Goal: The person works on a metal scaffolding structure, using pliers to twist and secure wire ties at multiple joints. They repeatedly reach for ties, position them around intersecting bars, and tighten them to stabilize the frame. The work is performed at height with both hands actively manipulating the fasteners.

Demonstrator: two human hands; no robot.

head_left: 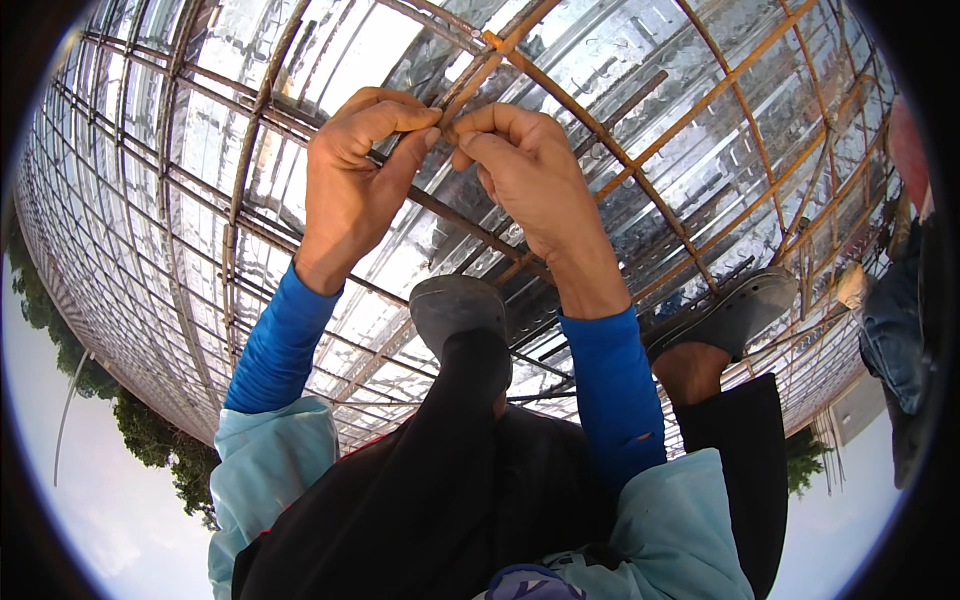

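Note:
My left hand [360,150] and my right hand [530,165] meet over a crossing of steel reinforcing bars. Thumb and fingers of the left hand are pinched together beside a rusty bar [475,82], touching or almost touching it. On the other side of that bar the right hand is curled, its thumb pressed against the fingers. Whatever lies in either pinch is too small or hidden to make out. A dark bar [470,230] passes below both hands.
Shiny ribbed metal sheeting [345,62] lies under the bar grid. My dark shoes [460,308] stand on the grid, the other shoe [735,312] farther right. At the right rim another person's jeans [893,330] show. Trees [160,440] appear at the lower left.

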